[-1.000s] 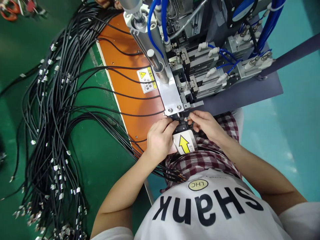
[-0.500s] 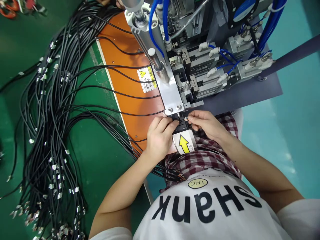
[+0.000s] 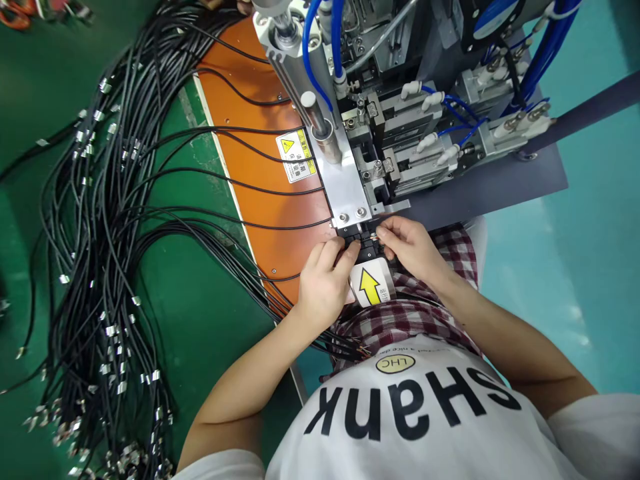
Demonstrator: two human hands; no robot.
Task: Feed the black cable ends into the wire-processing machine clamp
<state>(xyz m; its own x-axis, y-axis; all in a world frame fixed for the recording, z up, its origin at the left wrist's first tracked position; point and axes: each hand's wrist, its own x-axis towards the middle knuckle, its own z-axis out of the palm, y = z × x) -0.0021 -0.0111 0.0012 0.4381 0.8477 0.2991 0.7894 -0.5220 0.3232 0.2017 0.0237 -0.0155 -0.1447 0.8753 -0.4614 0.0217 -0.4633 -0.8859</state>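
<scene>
My left hand [image 3: 324,280] is closed at the black fixture [image 3: 369,255] on the near end of the machine. A black cable [image 3: 285,279] runs across the orange plate and in under its fingers. My right hand [image 3: 407,245] pinches at the other side of this fixture, thumb and forefinger together. A tiny shiny cable end [image 3: 373,236] shows at its fingertips, too small to make out fully. Just above both hands is the machine's metal press block [image 3: 345,190]. A white label with a yellow arrow [image 3: 370,285] lies below the fixture.
Several black cables [image 3: 270,190] cross the orange plate [image 3: 260,240] into the machine. A large bundle of cables with metal connectors [image 3: 115,333] covers the green table [image 3: 210,373] at left. Pneumatic cylinders [image 3: 425,173] with blue hoses [image 3: 337,40] stand at right. Another person's fingers [image 3: 244,7] show at the top.
The view has shifted slightly. My left fingers have bent a little more at the fixture, and my right hand keeps its pinch in nearly the same place.
</scene>
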